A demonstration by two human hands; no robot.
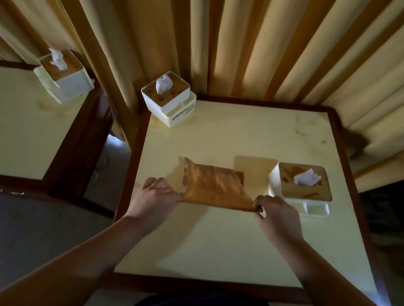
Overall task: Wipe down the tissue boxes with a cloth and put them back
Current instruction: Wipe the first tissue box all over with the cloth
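— Now, item one: cloth (213, 187)?
— Orange-brown, folded, stretched just above the cream table (224, 242), mid-top. Left hand (157, 198) pinches its near left corner; right hand (275, 214) pinches its near right corner.
— Tissue boxes?
— Three, white with wooden lids. Near tissue box (300, 188) just right of the cloth; corner tissue box (168, 98) at the far left corner; third tissue box (63, 74) on the neighbouring table (11, 132).
— Backdrop?
— Tan curtains (233, 36).

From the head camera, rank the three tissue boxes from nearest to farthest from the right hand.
Measured from the right hand:
1. Tissue box on the right of the table, just beyond the hand.
2. Tissue box at the table's far left corner, by the curtain.
3. Tissue box on the neighbouring table, far left.
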